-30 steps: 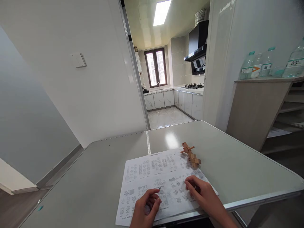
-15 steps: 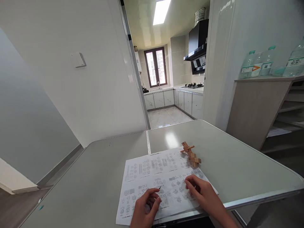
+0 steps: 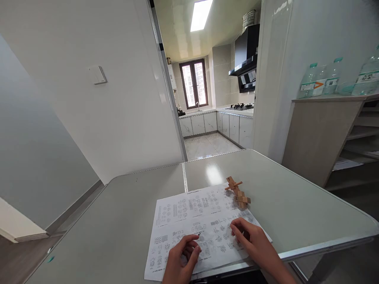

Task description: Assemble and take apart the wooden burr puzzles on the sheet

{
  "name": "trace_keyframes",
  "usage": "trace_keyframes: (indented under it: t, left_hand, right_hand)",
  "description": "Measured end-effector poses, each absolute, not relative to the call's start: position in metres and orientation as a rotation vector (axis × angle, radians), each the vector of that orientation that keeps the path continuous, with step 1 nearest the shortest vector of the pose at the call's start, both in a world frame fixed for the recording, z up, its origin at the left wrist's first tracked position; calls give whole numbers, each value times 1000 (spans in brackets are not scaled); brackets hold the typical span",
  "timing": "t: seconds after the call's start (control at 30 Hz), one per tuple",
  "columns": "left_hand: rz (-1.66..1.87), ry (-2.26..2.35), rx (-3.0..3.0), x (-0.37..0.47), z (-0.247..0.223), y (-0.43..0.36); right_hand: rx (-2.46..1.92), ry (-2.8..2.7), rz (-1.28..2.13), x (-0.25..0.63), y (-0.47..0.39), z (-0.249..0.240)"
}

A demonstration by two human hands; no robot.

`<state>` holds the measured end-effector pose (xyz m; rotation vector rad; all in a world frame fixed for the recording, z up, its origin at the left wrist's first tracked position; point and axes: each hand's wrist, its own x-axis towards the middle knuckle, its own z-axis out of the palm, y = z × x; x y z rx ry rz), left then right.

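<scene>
A printed sheet (image 3: 174, 236) covered in small line diagrams lies flat near the table's front edge. My left hand (image 3: 184, 254) rests over its lower middle, fingers loosely curled and the thumb apart from the index finger, holding nothing. On the sheet's right side rests my right hand (image 3: 250, 236), fingers bent with a gap to the thumb and nothing visible in it. Past the right hand, at the sheet's upper right corner, wooden burr puzzles stand close together: one with a thin stick across it (image 3: 233, 184) and a chunkier one (image 3: 242, 200). Neither hand touches them.
The pale table (image 3: 118, 225) has a metal edge and a seam (image 3: 185, 177) across it. To the right, a wooden shelf unit (image 3: 322, 134) carries several plastic bottles (image 3: 331, 77). A small teal piece (image 3: 51, 259) lies at the left edge. Beyond the doorway is a kitchen.
</scene>
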<state>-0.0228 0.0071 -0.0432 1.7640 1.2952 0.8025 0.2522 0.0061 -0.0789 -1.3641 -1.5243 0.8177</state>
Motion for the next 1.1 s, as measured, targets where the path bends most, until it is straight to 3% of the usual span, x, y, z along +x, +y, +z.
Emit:
trace_keyframes:
  t: [1.1]
  left_hand:
    - [806,1291,1774,-21,-37,5]
  right_hand:
    - [-1371,-1515,830,252,4,-77]
